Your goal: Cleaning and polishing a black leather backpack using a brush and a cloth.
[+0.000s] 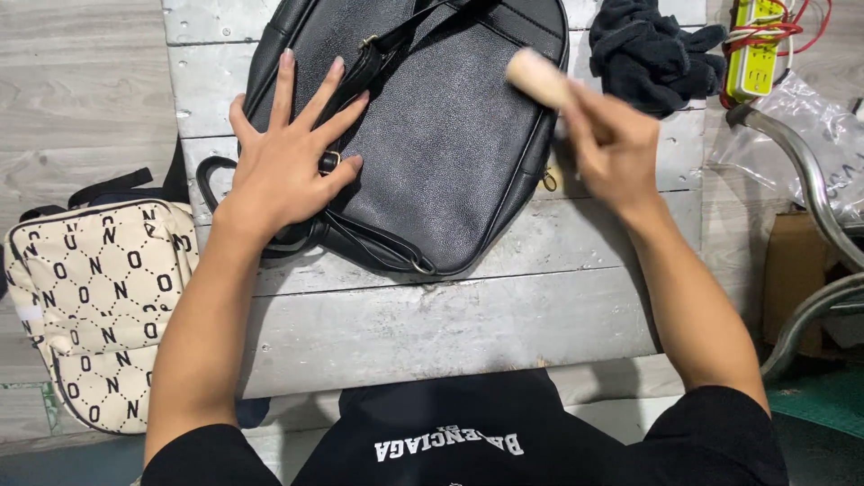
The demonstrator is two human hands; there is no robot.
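A black leather backpack lies flat on a grey plank table. My left hand presses down on the backpack's left side with fingers spread, over its straps and a metal buckle. My right hand is at the backpack's right edge, closed on a tan wooden-handled brush. The brush is blurred; its end rests on the upper right of the bag.
A cream patterned bag with black straps sits on the floor to the left. A dark crumpled cloth lies at the table's back right. A yellow power strip, a plastic bag and curved metal tubes stand at the right.
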